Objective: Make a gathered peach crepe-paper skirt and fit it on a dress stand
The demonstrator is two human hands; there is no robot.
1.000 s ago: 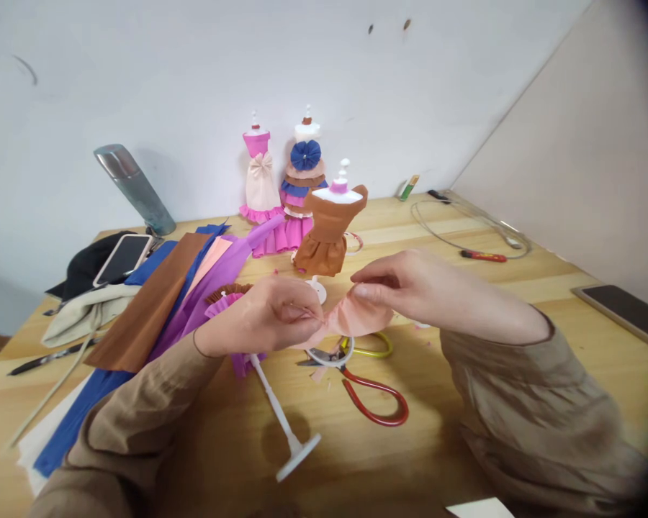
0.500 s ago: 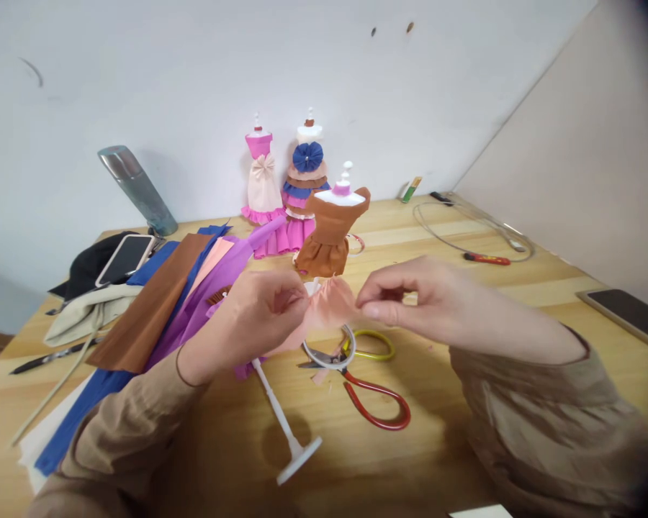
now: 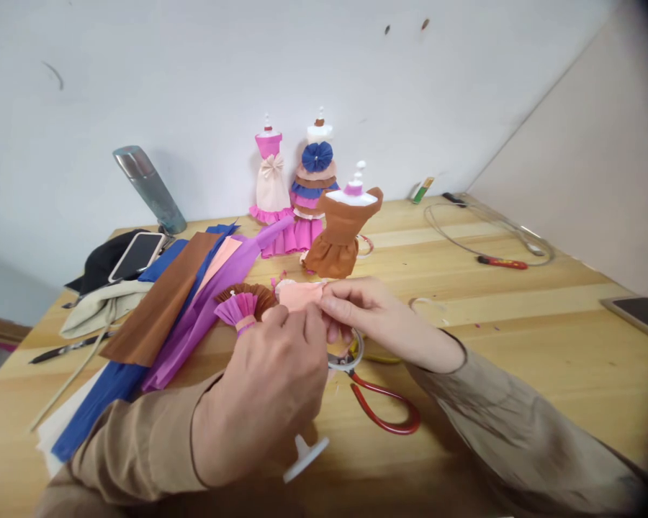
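Close together at the middle of the table are my left hand [image 3: 267, 385] and my right hand [image 3: 375, 316], both closed on a piece of peach crepe paper [image 3: 298, 296]. My right fingertips pinch its right edge. My left fingers curl around its near side, partly hidden by the back of that hand. Beneath them lie red-handled scissors [image 3: 394, 426] and a white ring [image 3: 359, 351], partly covered. A white stand base [image 3: 305, 458] pokes out below my left wrist. Just beyond my hands, a small dress form in a brown paper dress [image 3: 341, 234] leans a little.
Two more dressed forms, one with a pink top [image 3: 270, 147] and one with a blue rosette [image 3: 317, 156], stand by the wall. Paper strips, including a brown one [image 3: 159, 306], lie left near a purple pleated bunch [image 3: 236, 309]. A bottle [image 3: 154, 191] and cable [image 3: 429, 216] are farther back.
My hands have come together, the left turning over with its back upward. The peach paper, earlier stretched and gathered between them, now shows a flatter face. The view has shifted slightly left.
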